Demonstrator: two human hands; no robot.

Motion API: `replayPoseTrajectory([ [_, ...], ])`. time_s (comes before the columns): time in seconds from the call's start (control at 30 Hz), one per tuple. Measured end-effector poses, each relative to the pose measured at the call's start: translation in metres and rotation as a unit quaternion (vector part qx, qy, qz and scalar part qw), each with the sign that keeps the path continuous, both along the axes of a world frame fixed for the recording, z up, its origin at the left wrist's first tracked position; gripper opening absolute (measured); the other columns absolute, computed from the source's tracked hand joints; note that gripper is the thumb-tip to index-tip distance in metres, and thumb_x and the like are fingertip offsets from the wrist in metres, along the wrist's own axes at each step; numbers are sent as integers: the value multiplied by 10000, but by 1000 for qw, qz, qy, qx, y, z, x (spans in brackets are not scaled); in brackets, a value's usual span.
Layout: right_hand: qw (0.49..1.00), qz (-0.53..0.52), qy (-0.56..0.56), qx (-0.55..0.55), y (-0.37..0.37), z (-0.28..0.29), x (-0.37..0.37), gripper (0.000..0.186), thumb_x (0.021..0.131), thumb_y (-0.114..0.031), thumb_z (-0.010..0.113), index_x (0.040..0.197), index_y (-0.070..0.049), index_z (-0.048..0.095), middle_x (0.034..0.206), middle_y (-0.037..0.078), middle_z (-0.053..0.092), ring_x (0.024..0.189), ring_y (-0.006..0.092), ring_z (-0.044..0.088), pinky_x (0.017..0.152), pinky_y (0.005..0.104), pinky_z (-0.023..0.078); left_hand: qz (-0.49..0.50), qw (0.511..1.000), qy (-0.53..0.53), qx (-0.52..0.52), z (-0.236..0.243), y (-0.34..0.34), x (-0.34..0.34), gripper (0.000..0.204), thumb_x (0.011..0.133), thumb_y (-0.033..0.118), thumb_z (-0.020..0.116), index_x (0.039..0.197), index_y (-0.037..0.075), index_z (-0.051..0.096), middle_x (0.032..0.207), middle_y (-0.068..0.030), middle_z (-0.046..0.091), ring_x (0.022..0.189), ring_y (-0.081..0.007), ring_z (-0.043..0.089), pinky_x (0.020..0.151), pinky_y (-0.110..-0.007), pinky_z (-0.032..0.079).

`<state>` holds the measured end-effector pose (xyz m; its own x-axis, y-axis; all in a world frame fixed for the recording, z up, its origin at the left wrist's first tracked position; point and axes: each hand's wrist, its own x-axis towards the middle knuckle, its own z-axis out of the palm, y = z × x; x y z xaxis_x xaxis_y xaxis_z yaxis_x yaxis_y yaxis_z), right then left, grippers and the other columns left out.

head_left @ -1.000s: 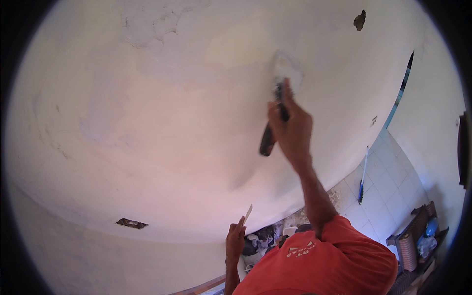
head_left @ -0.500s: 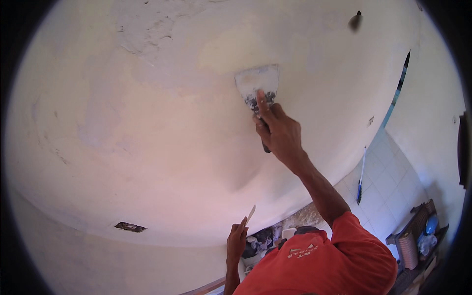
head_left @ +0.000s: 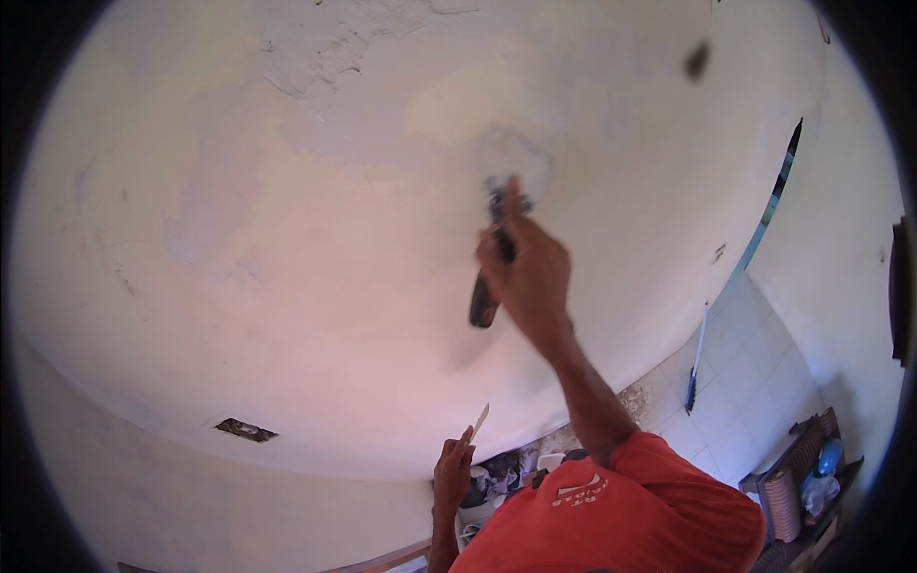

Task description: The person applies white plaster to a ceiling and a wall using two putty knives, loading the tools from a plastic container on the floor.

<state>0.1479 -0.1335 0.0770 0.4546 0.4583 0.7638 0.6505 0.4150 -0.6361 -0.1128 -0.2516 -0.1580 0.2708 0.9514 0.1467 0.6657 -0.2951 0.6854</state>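
Observation:
My right hand (head_left: 525, 277) is closed around the dark handle of a wide putty knife (head_left: 516, 153), its forefinger extended toward the blade, which is blurred by motion and lies against a patchy white wall (head_left: 334, 239). Low at the centre, my left hand (head_left: 454, 468) grips a thin pale flat scraper (head_left: 480, 420), held upright with its blade edge-on to the camera. A red shirt (head_left: 611, 516) fills the bottom of the view below both forearms.
A rectangular wall recess (head_left: 245, 430) is at lower left. On the right are a pale tiled floor (head_left: 745, 382), a long-handled brush (head_left: 697, 353) and dark furniture (head_left: 788, 487) holding a blue object (head_left: 829, 458). Mixed clutter (head_left: 501, 468) lies along the wall's base.
My right hand and the putty knife have moved left and somewhat down across the wall since a second ago. My left hand has shifted only slightly.

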Motion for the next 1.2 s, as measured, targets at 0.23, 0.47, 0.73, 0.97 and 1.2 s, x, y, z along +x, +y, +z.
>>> replayPoseTrajectory([
  [0.23, 947, 219, -186, -144, -67, -40, -9, 622, 857, -225, 691, 1439, -121, 498, 909, 140, 678, 722, 288, 682, 598, 354, 544, 54, 990, -122, -49, -2, -6, -19, 169, 985, 73, 545, 1106, 13, 647, 856, -81, 603, 717, -184, 577, 671, -336, 483],
  [0.47, 757, 566, 194, -262, -71, -102, 72, 368, 1044, -218, 473, 1276, 41, 592, 1095, 133, 688, 812, 134, 634, 602, 258, 500, 30, 908, -360, -212, 110, 22, 28, 298, 1026, 315, 540, 977, 26, 596, 677, -43, 595, 518, -68, 513, 484, -223, 399],
  [0.73, 822, 518, -42, -234, -76, -101, 61, 392, 930, -75, 597, 1319, -24, 606, 1031, 112, 687, 772, 156, 642, 602, 308, 496, -45, 922, -306, -232, 164, 16, 21, 304, 1050, 296, 482, 966, 27, 594, 611, 3, 515, 493, -38, 403, 446, -219, 318],
  [0.97, 874, 438, -151, -148, -78, -102, 70, 527, 838, 21, 673, 1342, -119, 616, 944, 98, 651, 777, 219, 653, 691, 326, 538, -42, 935, -271, -224, 169, 12, 22, 299, 1051, 269, 448, 940, 24, 577, 593, 14, 452, 499, -36, 364, 446, -226, 289],
  [1.2, 888, 346, -192, -232, -86, -83, 91, 508, 821, -19, 686, 1312, -139, 639, 942, 75, 640, 750, 193, 633, 650, 345, 509, -61, 949, -253, -179, 163, 11, 16, 261, 1044, 228, 444, 939, 34, 584, 598, 5, 481, 488, -44, 382, 442, -233, 293],
])
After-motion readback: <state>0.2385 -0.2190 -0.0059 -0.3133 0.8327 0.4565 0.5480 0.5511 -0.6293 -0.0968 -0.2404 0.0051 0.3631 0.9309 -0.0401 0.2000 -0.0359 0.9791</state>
